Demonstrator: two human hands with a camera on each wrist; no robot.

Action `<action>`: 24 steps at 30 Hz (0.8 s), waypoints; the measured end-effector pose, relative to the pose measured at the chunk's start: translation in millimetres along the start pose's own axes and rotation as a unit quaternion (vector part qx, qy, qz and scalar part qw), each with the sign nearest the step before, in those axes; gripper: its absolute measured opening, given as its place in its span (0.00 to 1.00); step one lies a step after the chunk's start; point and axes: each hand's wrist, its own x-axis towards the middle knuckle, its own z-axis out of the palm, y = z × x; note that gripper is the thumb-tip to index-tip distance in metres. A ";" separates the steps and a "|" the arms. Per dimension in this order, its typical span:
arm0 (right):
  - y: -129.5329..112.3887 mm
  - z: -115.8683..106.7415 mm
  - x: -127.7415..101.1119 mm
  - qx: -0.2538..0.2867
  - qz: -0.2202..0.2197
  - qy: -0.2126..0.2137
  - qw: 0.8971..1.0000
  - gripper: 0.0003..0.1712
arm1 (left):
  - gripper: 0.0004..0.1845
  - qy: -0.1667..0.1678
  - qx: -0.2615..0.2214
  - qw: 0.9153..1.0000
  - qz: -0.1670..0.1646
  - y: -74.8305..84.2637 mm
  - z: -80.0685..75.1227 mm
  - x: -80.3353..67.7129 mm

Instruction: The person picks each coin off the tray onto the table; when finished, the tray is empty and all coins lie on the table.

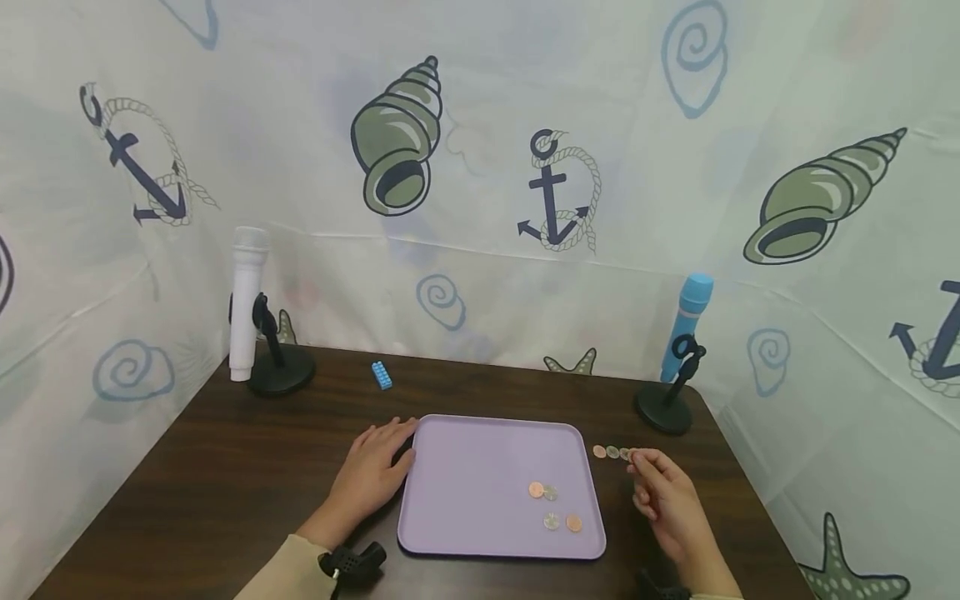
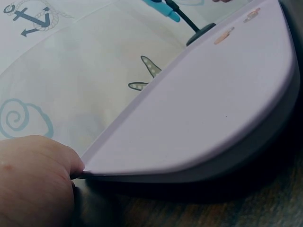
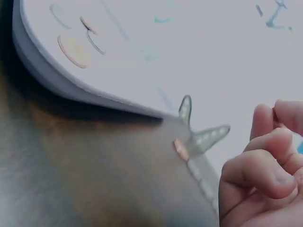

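Note:
A lilac tray point(image 1: 480, 467) lies on the dark wooden table point(image 1: 225, 483) with several copper and silver coins point(image 1: 551, 504) in its right half. My left hand point(image 1: 375, 471) lies flat on the table, its straight fingers touching the tray's left edge; the left wrist view shows that hand point(image 2: 33, 179) against the tray's corner point(image 2: 90, 168). A short row of coins point(image 1: 606, 452) lies just right of the tray. My right hand point(image 1: 660, 492) has curled fingers point(image 3: 255, 165), and its fingertips pinch a coin at the row's right end. A copper coin point(image 3: 181, 149) lies on the table beside them.
A white cylinder on a black stand point(image 1: 247, 312) stands at the back left and a blue one point(image 1: 686, 321) at the back right. A small blue brick point(image 1: 382, 375) lies behind the tray. Nautical-print curtains enclose the table on three sides.

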 end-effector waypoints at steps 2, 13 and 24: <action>9.7 -4.5 -2.2 0.055 0.004 -0.013 0.998 0.10 | 0.29 -0.001 0.002 1.000 0.003 -1.7 0.0 0.5; 27.6 -1.6 3.0 0.044 0.000 0.033 0.998 0.10 | 0.29 0.002 0.008 1.000 0.005 -3.7 -0.7 3.6; 21.9 0.6 6.2 -0.031 0.026 0.054 0.998 0.26 | 0.29 -0.005 -0.007 1.000 -0.006 1.1 1.4 2.6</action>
